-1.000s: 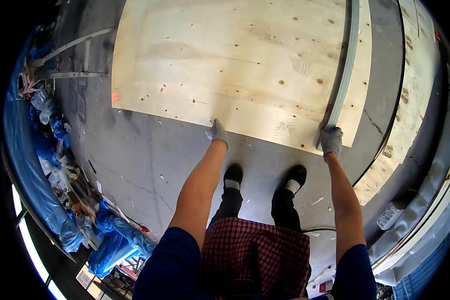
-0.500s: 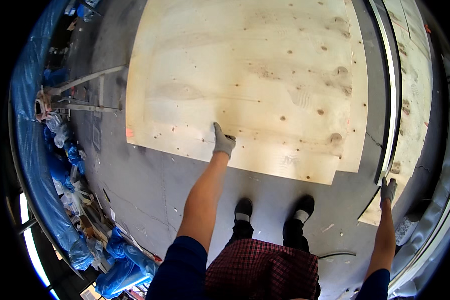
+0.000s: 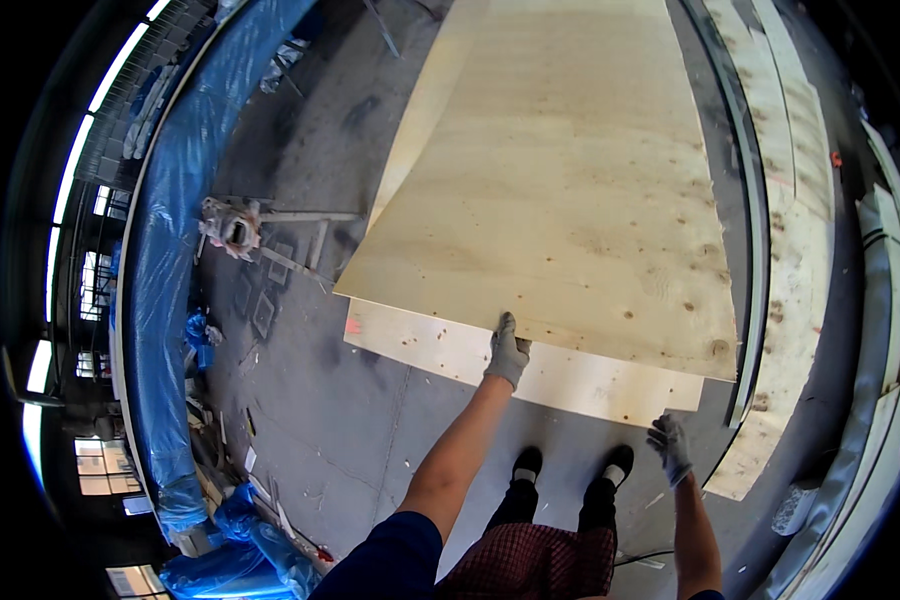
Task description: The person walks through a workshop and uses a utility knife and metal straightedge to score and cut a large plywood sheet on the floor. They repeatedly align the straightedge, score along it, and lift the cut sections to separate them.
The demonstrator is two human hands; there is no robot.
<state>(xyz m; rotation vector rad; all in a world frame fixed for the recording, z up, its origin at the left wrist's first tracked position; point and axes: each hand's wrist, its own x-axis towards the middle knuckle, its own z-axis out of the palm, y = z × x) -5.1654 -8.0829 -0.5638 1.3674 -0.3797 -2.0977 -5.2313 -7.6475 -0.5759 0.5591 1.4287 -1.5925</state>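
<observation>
My gloved left hand [image 3: 508,355] is closed on the near edge of a large, pale plywood sheet [image 3: 560,220], thumb on its top face. The sheet's near edge is raised, and its surface curves upward. Another plywood sheet [image 3: 430,355] shows beneath it, a strip of its near side uncovered and an orange-red mark at its left corner. Beyond the lower sheet's near right corner, my gloved right hand [image 3: 671,450] is in the air with its fingers apart, holding nothing. The far ends of both sheets run out of view.
A long metal-edged strip [image 3: 755,250] lies right of the sheets, beside further narrow boards [image 3: 795,260]. To the left, a metal stand [image 3: 300,215] reaches toward the stack. A long bundle in blue plastic [image 3: 175,300] and loose blue wrapping [image 3: 240,560] line the left side.
My left hand has taken the top sheet's near edge and raised it, uncovering the sheet below. My right hand has left the metal-edged strip and moved left. The view has shifted.
</observation>
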